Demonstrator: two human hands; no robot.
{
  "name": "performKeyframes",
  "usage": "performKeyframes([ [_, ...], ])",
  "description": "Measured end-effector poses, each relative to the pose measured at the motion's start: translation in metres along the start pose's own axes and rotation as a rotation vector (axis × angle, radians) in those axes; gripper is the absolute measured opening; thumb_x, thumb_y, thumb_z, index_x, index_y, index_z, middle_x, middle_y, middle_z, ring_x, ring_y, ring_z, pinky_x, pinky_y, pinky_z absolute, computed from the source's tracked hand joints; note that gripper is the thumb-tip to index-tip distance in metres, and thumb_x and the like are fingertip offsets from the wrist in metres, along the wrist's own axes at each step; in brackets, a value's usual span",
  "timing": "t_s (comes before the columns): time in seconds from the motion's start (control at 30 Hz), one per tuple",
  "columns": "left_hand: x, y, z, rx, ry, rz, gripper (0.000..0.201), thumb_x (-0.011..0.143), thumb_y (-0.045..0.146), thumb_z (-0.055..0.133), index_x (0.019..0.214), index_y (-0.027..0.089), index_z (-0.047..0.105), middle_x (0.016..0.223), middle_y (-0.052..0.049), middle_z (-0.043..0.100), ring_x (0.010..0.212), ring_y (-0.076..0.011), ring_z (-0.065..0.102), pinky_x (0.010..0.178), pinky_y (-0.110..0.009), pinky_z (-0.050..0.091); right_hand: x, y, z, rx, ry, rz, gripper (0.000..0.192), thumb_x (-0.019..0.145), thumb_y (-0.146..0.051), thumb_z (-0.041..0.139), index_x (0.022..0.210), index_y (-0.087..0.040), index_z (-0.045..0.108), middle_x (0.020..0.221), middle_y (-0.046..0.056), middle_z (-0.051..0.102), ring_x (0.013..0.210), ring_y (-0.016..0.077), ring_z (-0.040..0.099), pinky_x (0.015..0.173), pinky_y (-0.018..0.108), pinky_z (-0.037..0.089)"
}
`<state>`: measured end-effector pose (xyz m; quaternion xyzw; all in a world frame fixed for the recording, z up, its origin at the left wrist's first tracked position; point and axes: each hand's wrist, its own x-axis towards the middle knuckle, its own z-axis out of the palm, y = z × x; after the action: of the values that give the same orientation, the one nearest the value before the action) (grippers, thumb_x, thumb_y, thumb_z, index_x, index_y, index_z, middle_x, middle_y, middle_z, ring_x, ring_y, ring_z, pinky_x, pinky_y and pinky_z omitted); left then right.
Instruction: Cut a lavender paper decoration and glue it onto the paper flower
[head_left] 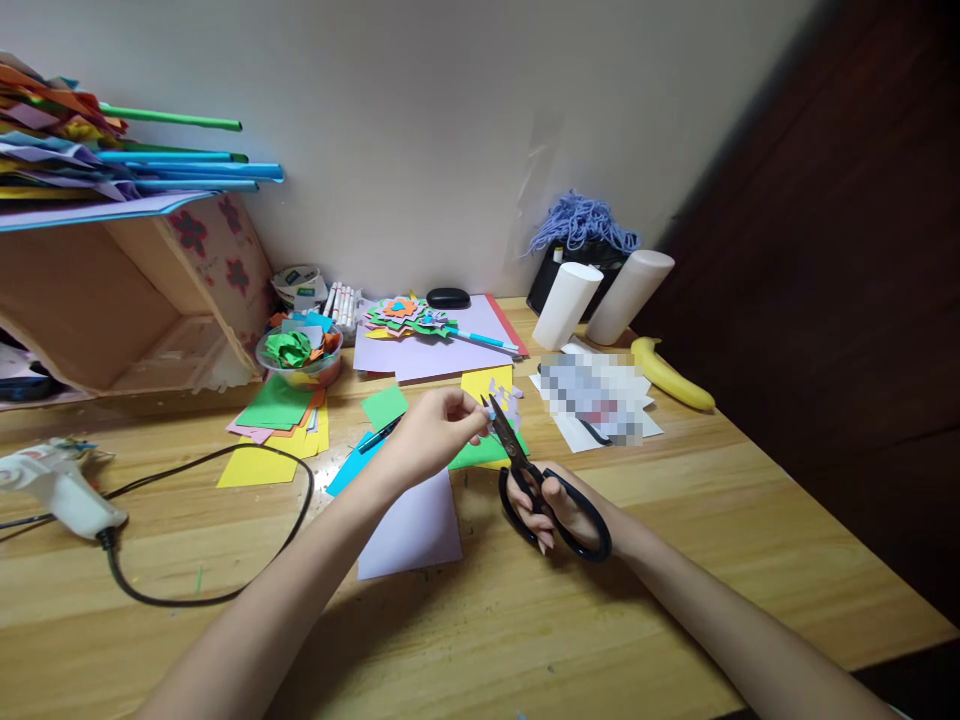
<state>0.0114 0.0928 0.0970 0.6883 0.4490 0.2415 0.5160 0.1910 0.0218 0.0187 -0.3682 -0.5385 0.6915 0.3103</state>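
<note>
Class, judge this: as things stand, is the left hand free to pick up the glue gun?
Probably not: the left hand is pinching a small paper piece, and the glue gun lies far off to its left.

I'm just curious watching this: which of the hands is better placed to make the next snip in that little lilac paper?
Probably the right hand: its fingers are through the scissors handles, blades at the paper. The left hand only pinches that paper.
</note>
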Motion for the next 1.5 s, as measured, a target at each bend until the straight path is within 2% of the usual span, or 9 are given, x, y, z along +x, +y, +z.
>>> performKeyframes([
  [0.37, 0.003, -0.006, -0.002, 0.006, 0.052, 0.033, 0.023, 0.075, 0.036, 0.055, 0.069, 0.014, 0.059, 0.065, -0.003, 0.061, 0.063, -0.0135, 0.055, 0.062, -0.026, 0.041, 0.000, 0.002, -0.001, -0.002, -0.027, -0.019, 0.069, 0.058, -0.086, 0.042, 0.065, -0.018, 0.040, 0.046, -0.009, 0.036, 0.034, 0.0042, 0.034, 0.035, 0.017, 0.037],
  [0.67, 0.001, -0.002, -0.003, -0.004, 0.064, 0.017, 0.025, 0.075, 0.038, 0.058, 0.067, 0.014, 0.061, 0.068, -0.005, 0.067, 0.060, -0.0130, 0.058, 0.061, -0.025, 0.044, 0.001, -0.002, 0.000, 0.027, -0.015, 0.017, 0.069, 0.053, -0.086, 0.047, 0.063, -0.018, 0.041, 0.044, -0.010, 0.035, 0.031, 0.0036, 0.033, 0.032, 0.017, 0.038],
  [0.93, 0.000, 0.000, -0.002, -0.043, -0.013, -0.061, 0.016, 0.072, 0.027, 0.059, 0.067, 0.014, 0.064, 0.071, -0.005, 0.068, 0.062, -0.0119, 0.060, 0.061, -0.023, 0.045, 0.000, 0.000, -0.002, 0.012, -0.012, 0.012, 0.070, 0.055, -0.086, 0.045, 0.064, -0.018, 0.040, 0.045, -0.009, 0.036, 0.032, 0.0036, 0.035, 0.033, 0.015, 0.037],
  [1.17, 0.000, 0.004, -0.001, -0.090, 0.031, -0.064, 0.009, 0.071, 0.019, 0.056, 0.065, 0.013, 0.060, 0.067, -0.003, 0.066, 0.056, -0.0095, 0.057, 0.061, -0.023, 0.046, 0.000, -0.004, 0.002, 0.008, 0.001, 0.024, 0.069, 0.054, -0.086, 0.048, 0.063, -0.018, 0.040, 0.043, -0.009, 0.036, 0.032, 0.0041, 0.034, 0.031, 0.017, 0.037],
  [1.5, 0.000, 0.003, -0.001, -0.094, 0.020, -0.036, 0.007, 0.068, 0.017, 0.056, 0.064, 0.014, 0.060, 0.063, -0.001, 0.063, 0.056, -0.0095, 0.056, 0.060, -0.023, 0.044, 0.001, -0.003, 0.000, 0.022, 0.009, 0.040, 0.068, 0.054, -0.085, 0.050, 0.062, -0.018, 0.041, 0.043, -0.009, 0.037, 0.032, 0.0038, 0.034, 0.031, 0.016, 0.037],
])
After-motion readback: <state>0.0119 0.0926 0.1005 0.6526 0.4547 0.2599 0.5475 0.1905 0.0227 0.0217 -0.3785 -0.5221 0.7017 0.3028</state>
